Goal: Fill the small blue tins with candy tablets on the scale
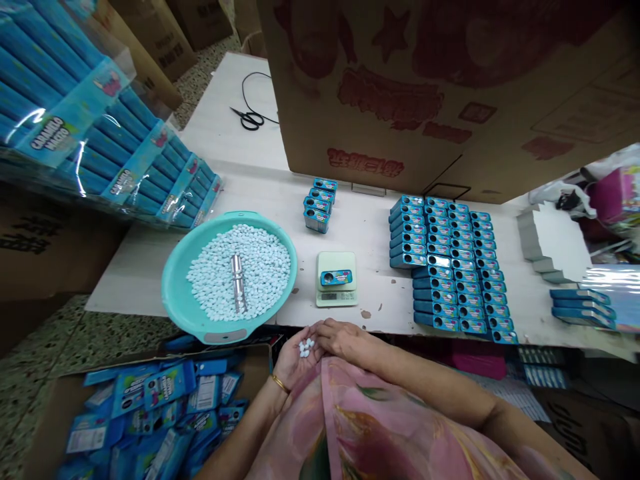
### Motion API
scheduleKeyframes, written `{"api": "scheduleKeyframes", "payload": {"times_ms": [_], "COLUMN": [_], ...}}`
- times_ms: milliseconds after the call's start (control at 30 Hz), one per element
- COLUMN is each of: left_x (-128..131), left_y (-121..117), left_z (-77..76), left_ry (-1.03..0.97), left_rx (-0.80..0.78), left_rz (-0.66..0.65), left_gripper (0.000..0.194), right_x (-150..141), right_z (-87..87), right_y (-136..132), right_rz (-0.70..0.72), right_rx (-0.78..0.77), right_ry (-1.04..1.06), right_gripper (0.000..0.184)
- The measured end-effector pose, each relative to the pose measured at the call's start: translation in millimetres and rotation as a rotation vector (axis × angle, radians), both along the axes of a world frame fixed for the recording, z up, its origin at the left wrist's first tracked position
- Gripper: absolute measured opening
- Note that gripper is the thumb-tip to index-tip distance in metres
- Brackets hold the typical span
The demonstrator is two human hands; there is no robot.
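Observation:
My left hand (293, 357) is cupped, palm up, holding several small pale-blue candies (306, 347). My right hand (345, 341) is closed, its bent fingers touching the fingers of my left hand; what they hold, if anything, is hidden. Ahead of my hands is a small digital scale (337, 299), with one blue candy box (336, 277) lying on its plate. To the left a turquoise basin (173, 283) holds many pale candies, and a shiny metal cylinder (238, 283) lies on them. The scale's digits are too small to read.
Blue boxes stand in rows (450, 260) at right, three more (317, 207) behind the scale. A large carton (380, 127) blocks the back. Scissors (249, 120) lie back left by wrapped blue packs (110, 127). A carton of blue packets (155, 413) sits below left.

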State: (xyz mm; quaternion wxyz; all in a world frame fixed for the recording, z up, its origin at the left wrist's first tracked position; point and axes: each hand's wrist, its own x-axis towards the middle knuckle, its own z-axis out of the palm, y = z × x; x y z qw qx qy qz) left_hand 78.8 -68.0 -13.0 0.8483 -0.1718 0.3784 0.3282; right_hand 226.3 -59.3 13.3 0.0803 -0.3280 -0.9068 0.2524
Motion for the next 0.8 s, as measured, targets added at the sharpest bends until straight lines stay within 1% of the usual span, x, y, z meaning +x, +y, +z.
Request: {"api": "scheduleKeyframes", "payload": {"times_ms": [67,167,233,300,367,433,500,567,633,700,800], "left_x": [1,4,5,4,1,-5,-13,-24,-35,-46,-53], "left_y": [6,21,32,40,42,39,32,23,13,5,-5], "left_z": [2.7,10.5,15.6,18.7,19.1,16.6,11.5,4.4,-3.7,-11.6,-21.7], "left_ry": [-0.008,0.005,0.021,0.032,0.042,0.055,0.083,0.138,0.215,0.274,0.286], "left_rx": [0.019,0.094,0.147,0.183,0.192,0.179,0.155,0.113,0.053,0.008,0.027], "left_rz": [0.014,0.058,0.077,0.080,0.088,0.102,0.126,0.151,0.165,0.161,0.113], "left_gripper": [0.021,0.023,0.025,0.025,0.025,0.025,0.025,0.025,0.024,0.022,0.018], "right_x": [5,12,15,19,23,31,43,56,69,78,82], "right_z": [2.6,4.0,1.3,-3.5,-7.6,-8.8,-7.2,-4.9,-4.6,-7.3,-13.6], "right_y": [10,36,57,74,84,87,84,78,72,67,63], "right_rz": [-0.064,-0.263,-0.387,-0.465,-0.509,-0.574,-0.670,-0.763,-0.815,-0.813,-0.732], "right_rx": [-0.033,-0.050,-0.049,-0.069,-0.087,-0.064,-0.010,0.035,0.046,0.043,0.040], "right_ry": [0.082,0.207,0.274,0.322,0.358,0.398,0.425,0.420,0.387,0.342,0.269], "right_gripper": [0.011,0.012,0.012,0.013,0.016,0.019,0.020,0.020,0.018,0.018,0.034]}}
